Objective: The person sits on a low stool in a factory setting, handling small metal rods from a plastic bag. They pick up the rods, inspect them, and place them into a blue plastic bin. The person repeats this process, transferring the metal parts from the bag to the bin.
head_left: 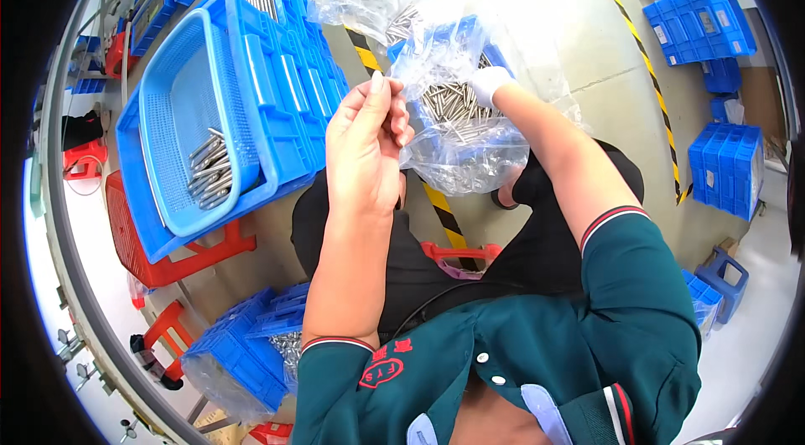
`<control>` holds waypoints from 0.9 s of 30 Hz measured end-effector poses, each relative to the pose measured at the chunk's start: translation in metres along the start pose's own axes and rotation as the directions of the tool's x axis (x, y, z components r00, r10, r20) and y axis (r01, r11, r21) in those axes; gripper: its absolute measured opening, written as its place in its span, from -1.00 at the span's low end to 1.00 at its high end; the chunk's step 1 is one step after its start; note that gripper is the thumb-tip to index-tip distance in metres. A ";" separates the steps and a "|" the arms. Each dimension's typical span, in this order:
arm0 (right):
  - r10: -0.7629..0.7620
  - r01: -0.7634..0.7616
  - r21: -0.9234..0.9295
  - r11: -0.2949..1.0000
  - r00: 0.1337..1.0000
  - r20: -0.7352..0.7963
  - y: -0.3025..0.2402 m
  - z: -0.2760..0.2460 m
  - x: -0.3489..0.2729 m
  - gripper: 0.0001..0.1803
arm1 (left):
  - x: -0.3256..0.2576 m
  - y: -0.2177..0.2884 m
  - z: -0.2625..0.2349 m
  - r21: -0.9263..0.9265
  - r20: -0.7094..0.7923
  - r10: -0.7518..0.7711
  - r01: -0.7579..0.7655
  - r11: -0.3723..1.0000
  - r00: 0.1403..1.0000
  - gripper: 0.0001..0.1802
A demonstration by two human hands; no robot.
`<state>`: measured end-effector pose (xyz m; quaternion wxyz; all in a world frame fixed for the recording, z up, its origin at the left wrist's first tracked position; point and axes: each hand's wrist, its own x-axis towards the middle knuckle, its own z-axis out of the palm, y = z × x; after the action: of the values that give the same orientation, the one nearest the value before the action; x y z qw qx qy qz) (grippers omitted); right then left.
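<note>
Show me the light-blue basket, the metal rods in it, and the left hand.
Light-blue basket [178, 80]: head view, bare inner surface.
Metal rods [211, 170]: head view, pile's middle.
Left hand [364, 133]: head view, hand's middle.

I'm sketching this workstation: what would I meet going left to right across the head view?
Light-blue basket → left hand → right hand → the further-right striped floor tape → stack of blue crates

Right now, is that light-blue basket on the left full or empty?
Neither: partly filled. Metal rods lie bunched at the near end of the light-blue basket, leaving much of its floor showing.
</note>
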<state>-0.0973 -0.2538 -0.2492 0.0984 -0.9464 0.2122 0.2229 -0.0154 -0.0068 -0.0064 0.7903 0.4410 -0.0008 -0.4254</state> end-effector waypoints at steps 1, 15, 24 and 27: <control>-0.046 0.045 -0.065 0.997 0.999 -0.018 0.004 0.018 0.006 -0.80 | 0.001 -0.001 0.003 0.001 -0.002 -0.009 0.009 1.000 1.000 -0.76; -0.665 0.640 -0.531 0.556 0.725 0.178 0.009 0.067 0.017 -0.86 | 0.009 -0.007 0.010 0.029 -0.005 -0.067 0.067 0.997 0.998 -0.75; -0.470 0.471 -0.618 0.629 0.864 0.181 0.007 0.096 0.002 -0.83 | 0.011 -0.007 0.013 0.048 0.021 -0.085 0.084 0.995 0.996 -0.76; -0.481 0.420 -0.730 0.539 0.865 0.142 0.012 0.115 0.007 -0.81 | 0.012 -0.005 0.013 0.043 0.021 -0.102 0.101 0.994 0.995 -0.76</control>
<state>-0.1410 -0.2347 -0.3547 -0.2480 -0.9324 -0.1439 0.2202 -0.0160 -0.0256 -0.0065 0.7581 0.4521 0.0038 -0.4700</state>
